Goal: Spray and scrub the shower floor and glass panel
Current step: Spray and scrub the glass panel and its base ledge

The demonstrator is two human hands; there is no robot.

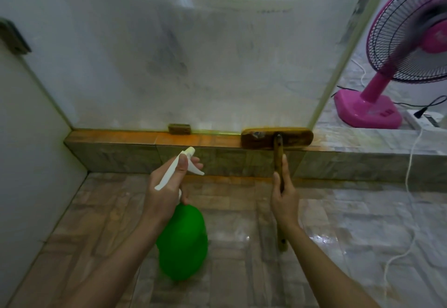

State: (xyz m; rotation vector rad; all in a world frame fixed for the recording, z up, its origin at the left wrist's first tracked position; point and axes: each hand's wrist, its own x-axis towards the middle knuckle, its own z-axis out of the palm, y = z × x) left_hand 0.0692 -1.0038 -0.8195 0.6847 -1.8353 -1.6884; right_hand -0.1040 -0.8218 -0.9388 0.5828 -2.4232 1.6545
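Observation:
My left hand (pixel 167 186) grips the white trigger head of a green spray bottle (pixel 182 240), nozzle aimed at the glass panel (pixel 193 53). The hazy, streaked panel stands on a low tiled curb (pixel 116 146). My right hand (pixel 285 198) grips the wooden handle of a scrub brush (pixel 277 138). The brush head lies on top of the curb against the foot of the glass, near the panel's right edge. The brown tiled shower floor (pixel 101 223) spreads below both hands and shines wet on the right.
A pink standing fan (pixel 396 65) runs outside the shower at the right, beyond the glass edge. A white cord (pixel 411 174) trails from a power strip (pixel 423 120) over the curb onto the floor. A white wall (pixel 26 126) closes the left side.

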